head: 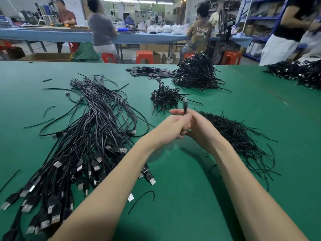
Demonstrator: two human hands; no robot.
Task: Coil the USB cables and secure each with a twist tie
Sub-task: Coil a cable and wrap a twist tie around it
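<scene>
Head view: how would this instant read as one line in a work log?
left hand: grips coiled cable | right hand: grips same cable | uncoiled cables: left | twist ties: right | tied pile: ahead

The only readable text is on the back of a brown T-shirt (199, 33) worn by a seated person at the far table: pale letters "UNKN" over "OWN". The last letters are partly creased, so it probably reads "UNKNOWN".

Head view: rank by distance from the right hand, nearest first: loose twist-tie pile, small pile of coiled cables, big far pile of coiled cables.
From the right hand:
1. Loose pile of thin black twist ties, right beside it on its right.
2. Small pile of coiled black cables, just beyond the hands.
3. Large heap of coiled black cables, farther back, toward the green table's far edge.
</scene>
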